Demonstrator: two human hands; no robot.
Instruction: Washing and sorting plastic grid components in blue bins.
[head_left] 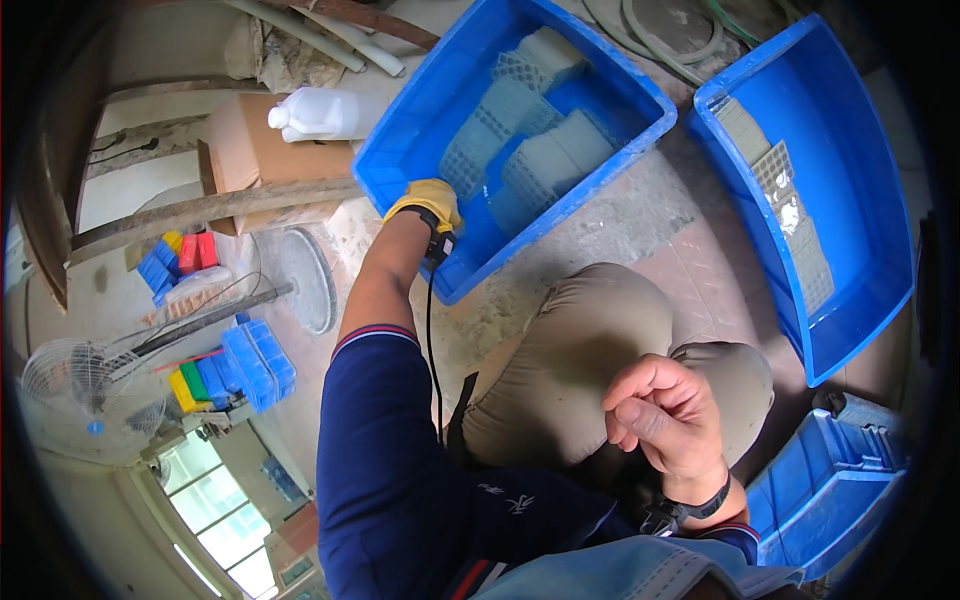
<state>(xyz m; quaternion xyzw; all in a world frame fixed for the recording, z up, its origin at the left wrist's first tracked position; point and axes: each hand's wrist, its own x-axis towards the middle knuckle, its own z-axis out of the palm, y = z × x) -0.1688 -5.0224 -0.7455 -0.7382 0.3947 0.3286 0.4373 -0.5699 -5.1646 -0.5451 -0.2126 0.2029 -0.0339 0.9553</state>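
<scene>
blue tub [420, 120] | left hand [428, 203] gloved, on rim | right hand [665, 415] curled, on knee

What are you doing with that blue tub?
A person crouches on the floor. Their left hand, in a yellow glove, reaches over the rim of a blue tub of water where grey grid blocks soak. The bare right hand rests loosely curled by the knee, holding nothing. Another blue tub sits alongside.

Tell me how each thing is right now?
Left hand: gloved yellow, gripping the tub rim.
Right hand: bare, curled, resting on the knee.
Near tub: holds water and grey grids.
Far tub: holds grids along its bottom.
Jug: lying on its side.
</scene>
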